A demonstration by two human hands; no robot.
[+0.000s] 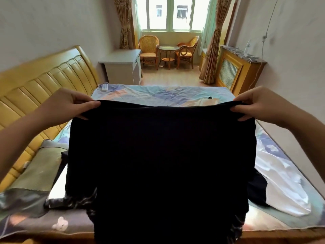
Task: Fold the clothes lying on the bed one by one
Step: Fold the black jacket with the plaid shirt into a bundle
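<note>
Left hand (70, 104) pinching the top left corner of a dark garment (161, 164), thumb over the edge, fingers curled beneath. Right hand (258, 104) doing likewise at the top right corner. Stretched taut between them, lifted above the bed (158, 93), hanging straight down in front of the camera and hiding most of the mattress. Not yet folded, by the look of it: spread at full width, as if about to be laid flat or halved. Just beyond the hanging cloth on the right, another dark piece (256, 189) lying crumpled on the patterned sheet, apparently still waiting. At the lower left, a dark patterned cloth (70, 199) on the sheet, folded or not impossible to tell. Further left, a pillow (31, 176) against the yellow headboard (44, 81). No finished stack in view. Task judged early or midway, with at least one piece left.
</note>
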